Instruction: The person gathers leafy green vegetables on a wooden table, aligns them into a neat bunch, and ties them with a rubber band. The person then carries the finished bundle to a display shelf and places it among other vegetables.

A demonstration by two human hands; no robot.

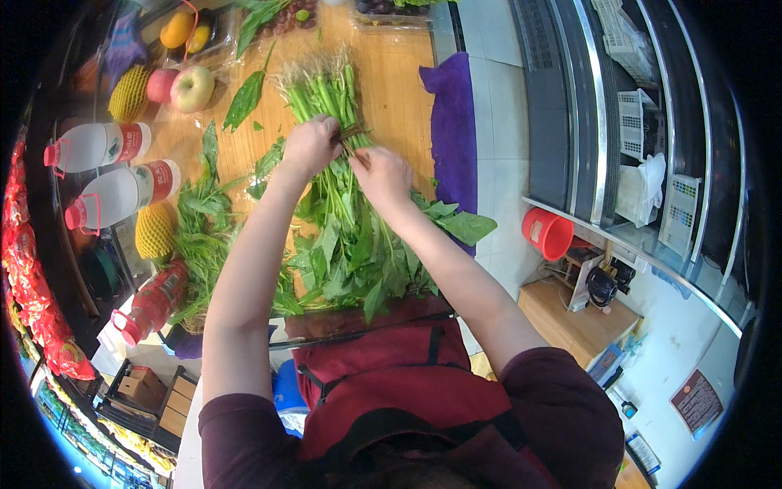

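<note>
A thick bunch of leafy green vegetables (342,202) lies on the wooden table, pale roots pointing away from me and leaves spreading towards my apron. Around its stems runs a thin brown tie (350,131). My left hand (313,145) is closed over the stems' left side, its fingertips at the tie. On the right side, my right hand (383,176) pinches just below the tie, thumb and fingers together. The exact part of the tie or stems between those fingers is hidden. Loose greens (208,226) are piled left of the bunch.
Two large plastic bottles (131,186), a red bottle (157,299), apples (192,90) and net-wrapped fruit (154,232) stand along the left. A purple cloth (455,140) hangs over the table's right edge. Farther right are a red bucket (548,234) and display shelves (562,122).
</note>
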